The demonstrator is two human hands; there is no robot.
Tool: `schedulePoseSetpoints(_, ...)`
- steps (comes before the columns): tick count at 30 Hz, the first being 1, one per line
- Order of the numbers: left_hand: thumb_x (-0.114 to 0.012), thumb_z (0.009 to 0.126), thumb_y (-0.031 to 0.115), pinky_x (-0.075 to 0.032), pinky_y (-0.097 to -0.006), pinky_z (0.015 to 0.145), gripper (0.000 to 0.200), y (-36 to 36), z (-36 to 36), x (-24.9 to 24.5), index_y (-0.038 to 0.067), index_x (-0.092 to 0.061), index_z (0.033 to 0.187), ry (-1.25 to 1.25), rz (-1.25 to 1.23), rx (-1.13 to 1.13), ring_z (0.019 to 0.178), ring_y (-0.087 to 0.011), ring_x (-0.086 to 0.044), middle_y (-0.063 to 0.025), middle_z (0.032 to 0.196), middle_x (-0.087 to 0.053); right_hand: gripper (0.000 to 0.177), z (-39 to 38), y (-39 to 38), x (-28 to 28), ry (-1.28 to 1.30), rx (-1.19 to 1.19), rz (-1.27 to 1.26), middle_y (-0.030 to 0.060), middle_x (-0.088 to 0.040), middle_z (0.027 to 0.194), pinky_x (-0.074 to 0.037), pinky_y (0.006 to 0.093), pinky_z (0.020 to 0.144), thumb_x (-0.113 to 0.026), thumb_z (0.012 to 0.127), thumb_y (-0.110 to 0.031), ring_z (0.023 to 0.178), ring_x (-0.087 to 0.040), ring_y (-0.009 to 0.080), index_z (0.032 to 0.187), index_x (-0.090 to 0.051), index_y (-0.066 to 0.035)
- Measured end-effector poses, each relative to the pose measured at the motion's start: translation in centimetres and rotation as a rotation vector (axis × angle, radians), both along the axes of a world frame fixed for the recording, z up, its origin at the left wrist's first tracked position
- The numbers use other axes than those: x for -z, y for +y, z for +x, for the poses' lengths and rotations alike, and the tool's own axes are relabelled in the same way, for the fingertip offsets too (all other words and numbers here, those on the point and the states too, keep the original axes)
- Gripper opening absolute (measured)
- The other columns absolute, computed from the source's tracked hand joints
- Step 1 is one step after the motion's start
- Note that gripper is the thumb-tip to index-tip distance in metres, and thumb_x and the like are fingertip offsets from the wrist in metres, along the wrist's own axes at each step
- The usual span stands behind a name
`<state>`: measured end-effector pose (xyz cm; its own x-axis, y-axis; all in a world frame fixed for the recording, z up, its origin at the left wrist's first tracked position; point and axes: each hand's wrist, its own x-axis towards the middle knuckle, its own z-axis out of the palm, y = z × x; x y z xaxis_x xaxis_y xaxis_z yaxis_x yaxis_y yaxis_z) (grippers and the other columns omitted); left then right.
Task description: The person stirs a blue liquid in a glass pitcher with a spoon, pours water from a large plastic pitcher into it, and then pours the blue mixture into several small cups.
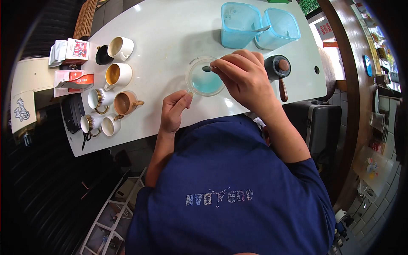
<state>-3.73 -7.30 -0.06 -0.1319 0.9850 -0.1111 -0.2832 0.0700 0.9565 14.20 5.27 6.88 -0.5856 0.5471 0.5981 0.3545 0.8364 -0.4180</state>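
My left hand is closed on the handle of a clear cup that stands on the white table. Pale blue liquid shows inside it. Over the cup's far side, my right hand pinches a small spoon, its dark-looking bowl above the opening. Beyond my right hand sit two translucent blue containers, with a spoon handle resting across their rims. Right of that hand is a dark pot with a wooden knob and a wooden handle.
Several mugs stand at the left, among them a brown mug and a white one. Behind them are a tissue box and red packets. Scissors lie near the table's left corner. A black case is right, beside the table.
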Motion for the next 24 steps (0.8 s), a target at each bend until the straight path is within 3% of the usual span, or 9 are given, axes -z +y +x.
schedulePoseSetpoints(12,-0.052,0.089,0.016,-0.029,-0.0245,0.065,0.025,-0.2,0.1,-0.1,0.002,-0.053,0.069,0.004,0.005,-0.017,0.068,-0.0095,-0.037,-0.0009,0.069,-0.046,0.013,0.0,-0.7,-0.2,-0.032,-0.051,-0.128,-0.0001,-0.064,0.078,-0.038,0.03,0.068,-0.069,0.078,-0.014,0.078,-0.058,0.0162,0.09,-0.067,-0.011)
schedulePoseSetpoints(24,-0.054,0.09,0.019,-0.028,-0.0234,0.063,0.024,-0.2,0.3,0.0,0.0,-0.058,0.075,0.01,0.004,-0.018,0.066,-0.0082,-0.037,-0.0001,0.068,-0.046,0.014,-0.1,0.0,0.8,0.058,0.039,0.01,-0.004,-0.063,0.08,-0.036,0.0299,0.071,-0.07,0.076,-0.015,0.079,-0.056,0.0137,0.09,-0.065,-0.015)
